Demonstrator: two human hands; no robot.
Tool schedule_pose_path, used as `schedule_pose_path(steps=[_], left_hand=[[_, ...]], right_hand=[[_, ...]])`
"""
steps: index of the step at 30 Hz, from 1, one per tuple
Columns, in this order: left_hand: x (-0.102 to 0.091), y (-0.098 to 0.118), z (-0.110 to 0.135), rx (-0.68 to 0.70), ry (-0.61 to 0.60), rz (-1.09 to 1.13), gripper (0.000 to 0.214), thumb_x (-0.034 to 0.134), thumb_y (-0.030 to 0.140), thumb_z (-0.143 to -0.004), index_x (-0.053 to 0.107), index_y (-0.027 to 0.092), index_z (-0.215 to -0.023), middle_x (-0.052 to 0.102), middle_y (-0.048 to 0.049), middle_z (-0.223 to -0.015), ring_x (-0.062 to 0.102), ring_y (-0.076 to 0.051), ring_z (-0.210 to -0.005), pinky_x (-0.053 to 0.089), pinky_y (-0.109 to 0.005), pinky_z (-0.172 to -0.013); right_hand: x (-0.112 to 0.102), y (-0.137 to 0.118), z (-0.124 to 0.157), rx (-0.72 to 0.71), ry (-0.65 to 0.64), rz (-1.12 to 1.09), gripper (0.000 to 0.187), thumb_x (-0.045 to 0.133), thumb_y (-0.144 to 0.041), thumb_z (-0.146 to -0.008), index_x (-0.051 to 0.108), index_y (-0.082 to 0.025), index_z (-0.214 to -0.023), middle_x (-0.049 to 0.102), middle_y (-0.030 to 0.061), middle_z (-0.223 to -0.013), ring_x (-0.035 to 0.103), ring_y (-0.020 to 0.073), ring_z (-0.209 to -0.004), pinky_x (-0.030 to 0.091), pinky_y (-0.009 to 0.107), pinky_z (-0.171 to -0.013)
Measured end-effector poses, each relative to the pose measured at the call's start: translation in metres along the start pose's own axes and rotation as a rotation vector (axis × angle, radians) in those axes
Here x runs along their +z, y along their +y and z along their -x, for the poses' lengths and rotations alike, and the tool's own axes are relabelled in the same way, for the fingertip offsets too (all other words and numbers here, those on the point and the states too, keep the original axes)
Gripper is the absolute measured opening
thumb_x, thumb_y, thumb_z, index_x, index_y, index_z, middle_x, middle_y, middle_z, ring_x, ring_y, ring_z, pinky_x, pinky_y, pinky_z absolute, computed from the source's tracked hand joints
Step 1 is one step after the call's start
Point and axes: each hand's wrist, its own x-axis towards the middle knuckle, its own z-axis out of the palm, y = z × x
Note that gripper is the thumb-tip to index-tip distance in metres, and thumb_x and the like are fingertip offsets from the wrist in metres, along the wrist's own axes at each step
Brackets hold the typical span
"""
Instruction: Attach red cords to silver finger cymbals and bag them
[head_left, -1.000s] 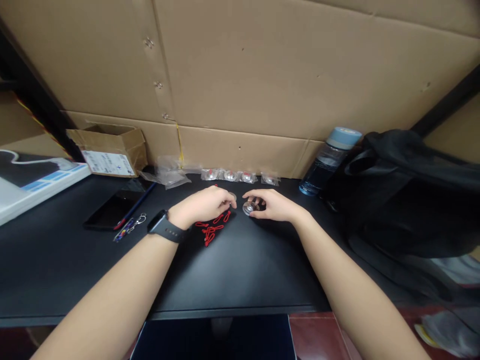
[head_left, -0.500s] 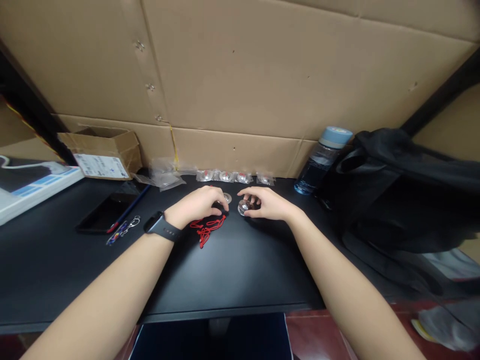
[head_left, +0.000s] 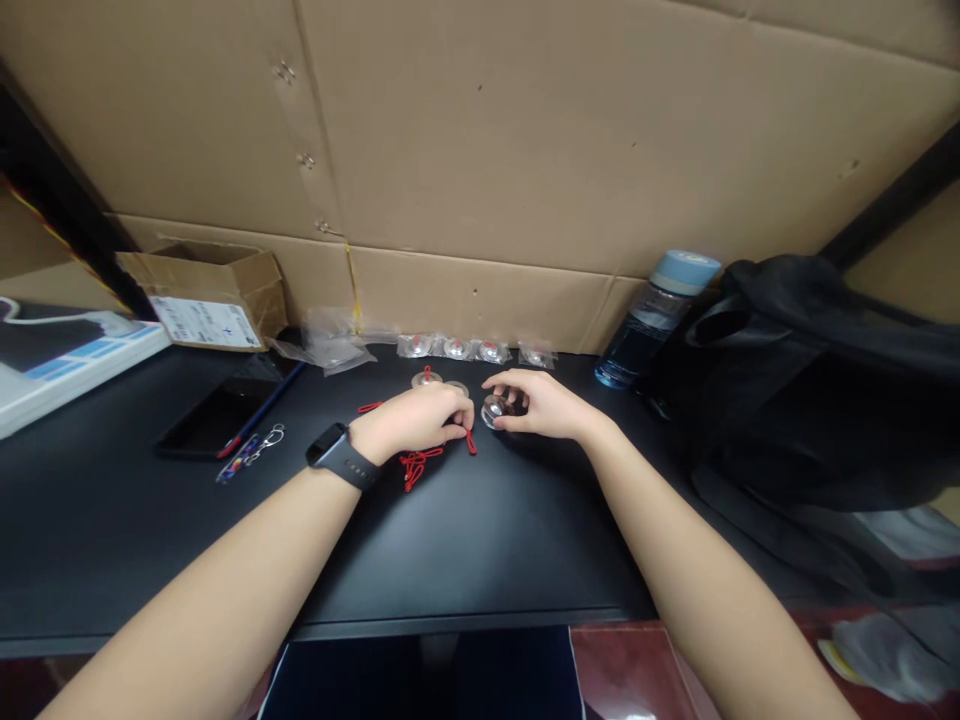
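My left hand [head_left: 416, 418], with a black watch [head_left: 339, 458] on its wrist, is closed in a pinch on a red cord [head_left: 469, 441] at the edge of a small pile of red cords [head_left: 416, 465] on the black table [head_left: 480, 520]. My right hand [head_left: 536, 403] curls its fingers round a small clear round disc [head_left: 493, 408] close beside the left fingertips. Two more clear discs [head_left: 427, 378] lie just behind the left hand, one with a red cord on it.
A row of small plastic bags with discs [head_left: 472, 349] lines the cardboard wall. Empty clear bags [head_left: 330, 345], a cardboard box [head_left: 206, 295], a phone [head_left: 217, 415] and keys [head_left: 251, 452] sit left. A blue-capped bottle [head_left: 656, 315] and black backpack [head_left: 810, 380] stand right.
My left hand has drawn back a little from the disc behind it and now pinches a red cord that hangs from its fingertips. My right hand stays on its disc.
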Motion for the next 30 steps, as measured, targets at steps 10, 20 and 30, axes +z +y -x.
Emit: schedule_pose_path(steps=[10,20,30], left_hand=[[0.004,0.009,0.000,0.065,0.009,0.015,0.014,0.066,0.015,-0.082,0.074,0.023,-0.091,0.070,-0.0043,-0.095,0.064,-0.021,-0.093,0.048,-0.030,-0.086],[-0.010,-0.003,0.006,0.028,0.028,0.005,0.012,0.074,0.023,-0.085,0.072,0.022,-0.098,0.072,-0.0024,-0.101,0.066,-0.019,-0.091,0.046,-0.027,-0.082],[0.000,0.004,0.002,-0.017,-0.024,-0.019,0.008,0.067,0.017,-0.088,0.071,0.020,-0.082,0.070,-0.0029,-0.089,0.062,-0.017,-0.077,0.043,-0.026,-0.071]], right_hand=[[0.001,0.005,-0.001,-0.005,0.019,0.045,0.049,0.080,-0.025,-0.077,0.067,-0.023,-0.125,0.072,0.0038,-0.103,0.067,0.0180,-0.088,0.051,0.028,-0.079],[0.001,0.006,0.000,-0.010,0.026,0.055,0.046,0.080,-0.026,-0.079,0.068,-0.023,-0.124,0.072,0.0045,-0.104,0.067,0.0169,-0.085,0.051,0.028,-0.077],[0.002,0.007,0.000,-0.006,-0.001,0.057,0.047,0.080,-0.027,-0.078,0.069,-0.022,-0.123,0.073,0.0046,-0.100,0.067,0.0177,-0.084,0.051,0.029,-0.076]])
